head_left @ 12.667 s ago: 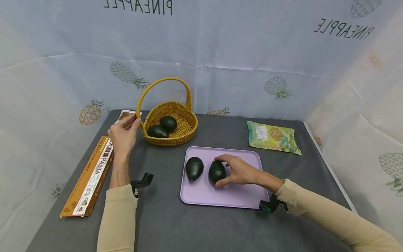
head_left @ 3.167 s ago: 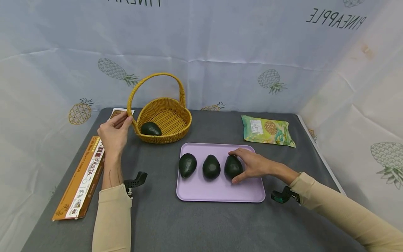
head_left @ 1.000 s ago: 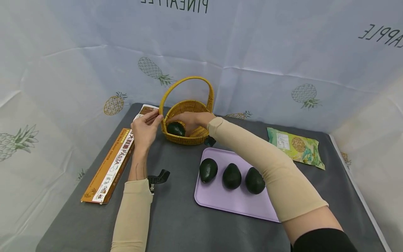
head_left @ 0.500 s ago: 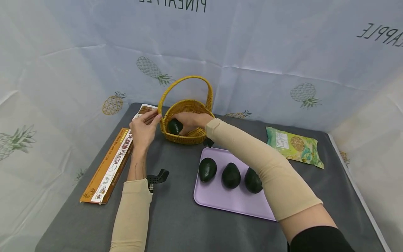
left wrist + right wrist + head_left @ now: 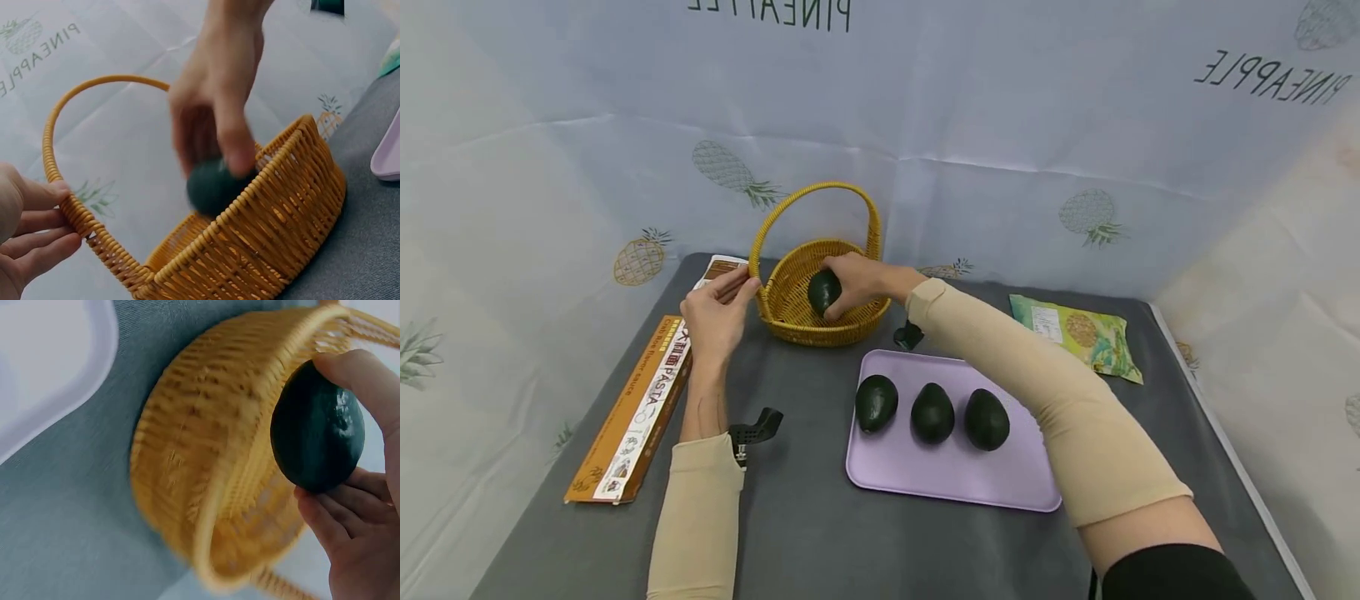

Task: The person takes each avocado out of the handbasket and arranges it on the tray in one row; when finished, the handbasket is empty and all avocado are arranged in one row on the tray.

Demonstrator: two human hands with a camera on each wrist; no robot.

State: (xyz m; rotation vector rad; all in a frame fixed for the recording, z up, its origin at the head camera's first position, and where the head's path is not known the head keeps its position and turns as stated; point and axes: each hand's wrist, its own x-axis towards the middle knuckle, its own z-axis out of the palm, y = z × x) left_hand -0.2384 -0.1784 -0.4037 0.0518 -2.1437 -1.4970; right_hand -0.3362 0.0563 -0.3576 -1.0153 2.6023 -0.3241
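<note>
My right hand (image 5: 859,282) grips a dark green avocado (image 5: 824,292) at the mouth of the yellow woven basket (image 5: 820,335). In the right wrist view the thumb and fingers hold the avocado (image 5: 317,428) by its two ends. The left hand (image 5: 717,321) pinches the left side of the basket's handle (image 5: 81,219) between thumb and fingers. In front of the basket, three more avocados (image 5: 932,413) lie in a row on a light purple tray (image 5: 955,483). The avocado is blurred in the left wrist view.
Left of the left arm lies a long orange and white pasta box (image 5: 632,417). A green and yellow packet (image 5: 1082,333) lies at the back right, partly behind the right sleeve. A white curtain (image 5: 970,100) with pineapple prints hangs behind the grey table (image 5: 797,533).
Earlier the right hand set an avocado at the row's right on the tray, then reached into the basket. Now it has lifted the basket's last avocado; the left hand keeps holding the handle.
</note>
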